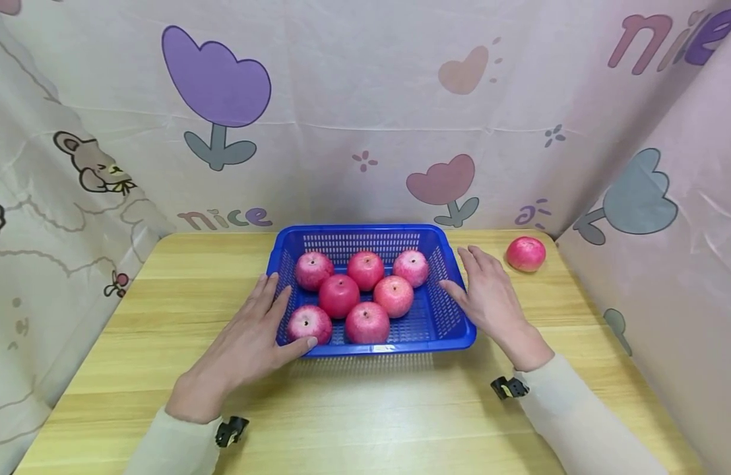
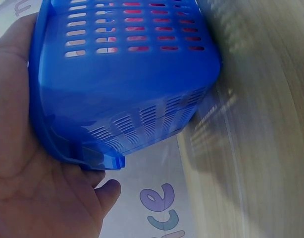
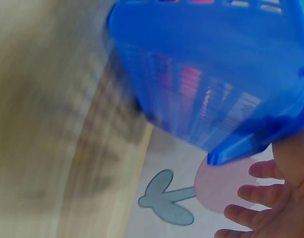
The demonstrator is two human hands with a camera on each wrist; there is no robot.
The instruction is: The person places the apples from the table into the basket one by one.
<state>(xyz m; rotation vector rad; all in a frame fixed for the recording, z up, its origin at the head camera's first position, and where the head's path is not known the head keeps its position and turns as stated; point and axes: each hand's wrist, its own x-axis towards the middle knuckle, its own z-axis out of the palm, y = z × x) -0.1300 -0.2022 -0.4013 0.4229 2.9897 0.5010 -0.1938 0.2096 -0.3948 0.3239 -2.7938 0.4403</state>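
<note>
A blue plastic basket [image 1: 413,346] with slotted walls stands on the table and holds several red apples [image 1: 339,296]. My left hand [image 1: 247,336] lies over its left rim, fingers extended and thumb across the front left corner. The left wrist view shows this palm [image 2: 33,193] against the outside of the basket's rim. At the right side, my right hand [image 1: 490,297] hovers by the rim with fingers spread and thumb toward the basket. In the right wrist view, the fingers [image 3: 263,194] look extended beside the basket wall [image 3: 206,59]; contact there cannot be told.
A single apple [image 1: 526,254] sits outside the basket, near the table's back right corner. The wooden table [image 1: 365,415] meets a printed curtain [image 1: 342,165] at the back, with more curtain on both sides.
</note>
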